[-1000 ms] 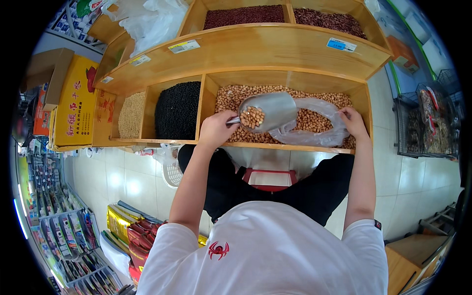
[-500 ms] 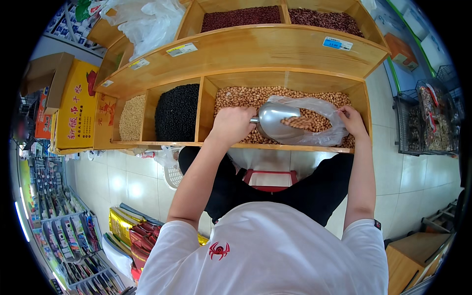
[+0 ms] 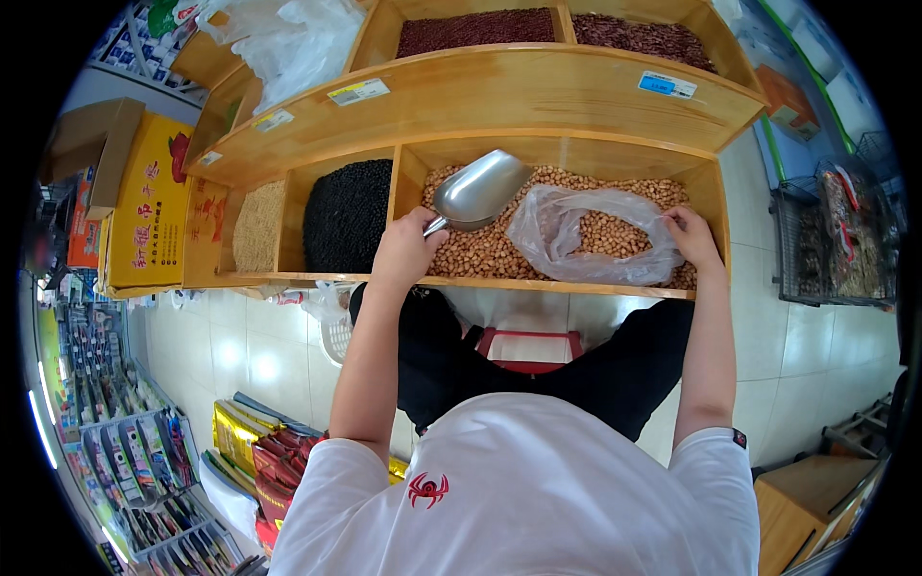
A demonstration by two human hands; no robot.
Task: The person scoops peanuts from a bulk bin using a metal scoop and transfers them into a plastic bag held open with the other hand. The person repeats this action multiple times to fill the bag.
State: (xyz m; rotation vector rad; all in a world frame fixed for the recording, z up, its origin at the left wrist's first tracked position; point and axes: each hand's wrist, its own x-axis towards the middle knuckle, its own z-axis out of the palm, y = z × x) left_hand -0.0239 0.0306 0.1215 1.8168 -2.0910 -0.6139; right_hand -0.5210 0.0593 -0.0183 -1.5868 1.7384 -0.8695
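My left hand (image 3: pixel 407 250) is closed round the handle of a shiny metal scoop (image 3: pixel 478 190). The scoop is tilted above the left part of a bin of tan, peanut-like kernels (image 3: pixel 471 255), its mouth pointing away and to the right. On the bin's right side a clear plastic bag (image 3: pixel 544 238) lies with its mouth spread, and more of the same kernels show inside it. The fingers of my right hand (image 3: pixel 693 238) pinch the right edge of the bag's mouth. Whether any kernels are left in the scoop cannot be seen.
Wooden dividers separate the kernels from black beans (image 3: pixel 348 219) and pale grains (image 3: pixel 257 227) on the left. A raised wooden tier (image 3: pixel 538 96) behind holds dark red beans (image 3: pixel 475 31). Wire baskets (image 3: pixel 805 235) stand at right, a yellow carton (image 3: pixel 146 206) at left, a red-framed stool (image 3: pixel 528 365) below.
The scoop has moved left, out of the bag's mouth, and tipped upward with my left hand. Kernels that were sliding from it now lie in the bag. My right hand stays at the bag's edge.
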